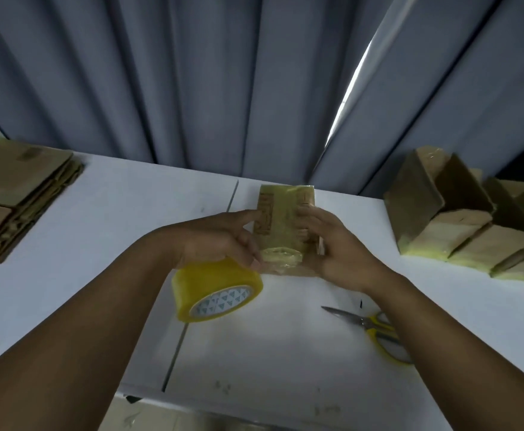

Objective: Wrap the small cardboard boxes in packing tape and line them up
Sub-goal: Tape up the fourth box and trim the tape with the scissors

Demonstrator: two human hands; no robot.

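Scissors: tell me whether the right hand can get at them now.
Probably, but not freely: the right hand grips the box; the scissors lie bare on the table below its forearm.

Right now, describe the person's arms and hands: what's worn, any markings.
The left arm and right arm are bare to the frame's edge; no sleeves show. The left hand and right hand wear no gloves, and no ring, watch, wristband or marking shows.
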